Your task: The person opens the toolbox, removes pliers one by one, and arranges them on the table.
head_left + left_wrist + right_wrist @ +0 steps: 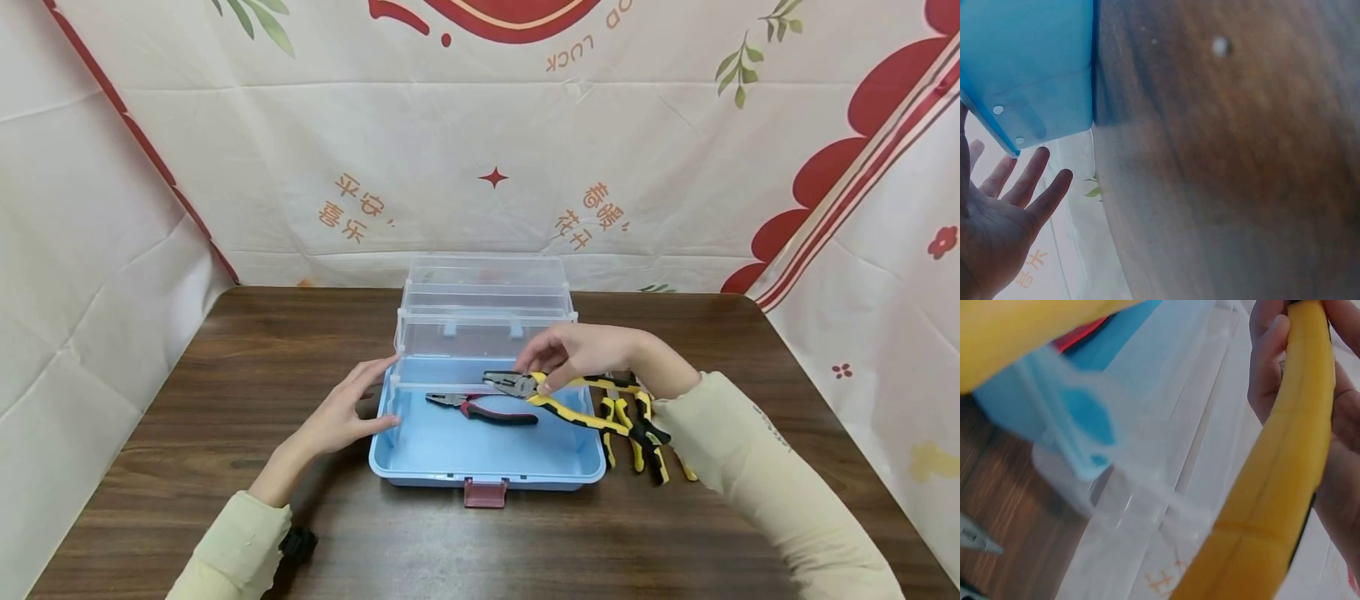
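Note:
Over the right side of a blue toolbox (450,457), my right hand (592,348) grips yellow-and-black combination pliers (573,415) near the pivot. Their jaws point left and the handles spread apart to the right. In the right wrist view a yellow handle (1272,481) runs down from the fingers. Red-and-black pliers (498,414) lie on the toolbox floor. At the toolbox's left edge is my left hand (341,417), fingers spread and fingertips against the rim; the left wrist view shows its extended fingers beside the blue wall (1029,69).
The toolbox's clear lid (487,271) stands raised at the back, and a dark red latch (484,493) hangs at the front. Several yellow-and-black pliers (639,454) lie on the brown wooden table (420,550) to the right. A printed cloth (465,133) hangs behind.

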Action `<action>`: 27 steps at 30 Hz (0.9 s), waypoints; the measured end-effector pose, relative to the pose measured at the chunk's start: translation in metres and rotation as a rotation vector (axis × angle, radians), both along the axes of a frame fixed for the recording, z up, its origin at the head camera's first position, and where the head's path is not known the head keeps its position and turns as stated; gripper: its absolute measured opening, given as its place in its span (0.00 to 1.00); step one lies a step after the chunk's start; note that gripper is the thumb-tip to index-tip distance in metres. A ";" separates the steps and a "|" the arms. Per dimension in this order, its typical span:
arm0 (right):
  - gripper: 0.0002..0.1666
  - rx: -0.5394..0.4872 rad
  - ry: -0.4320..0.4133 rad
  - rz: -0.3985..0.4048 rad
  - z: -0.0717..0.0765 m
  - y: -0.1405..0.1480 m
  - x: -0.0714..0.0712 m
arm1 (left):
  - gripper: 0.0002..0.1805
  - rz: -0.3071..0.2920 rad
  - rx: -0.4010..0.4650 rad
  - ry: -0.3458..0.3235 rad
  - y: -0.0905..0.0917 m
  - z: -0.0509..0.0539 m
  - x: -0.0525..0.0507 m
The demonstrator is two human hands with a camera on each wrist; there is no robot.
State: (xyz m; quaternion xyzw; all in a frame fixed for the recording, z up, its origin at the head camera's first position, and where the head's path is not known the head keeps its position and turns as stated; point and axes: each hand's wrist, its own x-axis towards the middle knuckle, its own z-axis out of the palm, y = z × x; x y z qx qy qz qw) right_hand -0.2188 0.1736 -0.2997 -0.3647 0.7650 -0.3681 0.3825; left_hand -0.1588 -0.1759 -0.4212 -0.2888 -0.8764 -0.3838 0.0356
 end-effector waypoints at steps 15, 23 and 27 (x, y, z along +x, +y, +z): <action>0.21 -0.038 0.038 -0.120 -0.007 0.069 -0.002 | 0.43 0.012 0.014 -0.021 0.000 -0.001 0.000; 0.24 -0.041 0.014 -0.244 -0.011 0.105 0.005 | 0.43 0.019 0.005 -0.026 0.000 0.000 0.000; 0.24 -0.087 0.010 -0.275 -0.014 0.122 0.010 | 0.43 0.019 0.005 -0.025 0.000 0.000 0.000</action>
